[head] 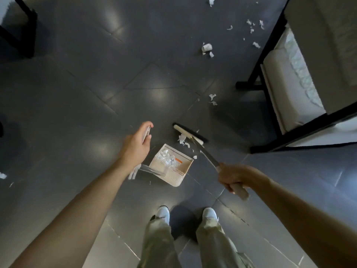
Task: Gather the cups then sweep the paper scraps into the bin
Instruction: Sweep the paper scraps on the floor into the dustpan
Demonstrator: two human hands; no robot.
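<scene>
Right hand (234, 176): lower right of centre, fingers wrapped tight round the pale grip at the top end of the broom (188, 133).
Left hand (138, 144): just left of centre, fingers curled round a pale handle (147, 132). The wrist hides where that handle runs, so I can't see it join anything.
Broom: the thin metal shaft slants up and left from the right hand. The white-and-black head is down on the floor (87, 93), just above and to the right of the dustpan (173, 180).
Dustpan: a cream tray sitting on the floor at the middle of the frame, between the two hands, with its open mouth facing the broom head. White paper scraps (167, 157) are heaped inside against its left wall.
Loose scraps (182, 138): a few white bits touching the broom head, and more strewn between it and the pan's mouth.
Far scraps (251, 26): scattered at the upper right, well apart from the broom. A couple more lie at the left edge.
White cup (206, 47): on its side, upper right of centre, among torn bits.
Chair (286, 82): black frame and pale cushion, along the right edge.
Dark furniture (23, 31): upper left corner.
Shoes (163, 213): white, bottom centre, below the pan.
</scene>
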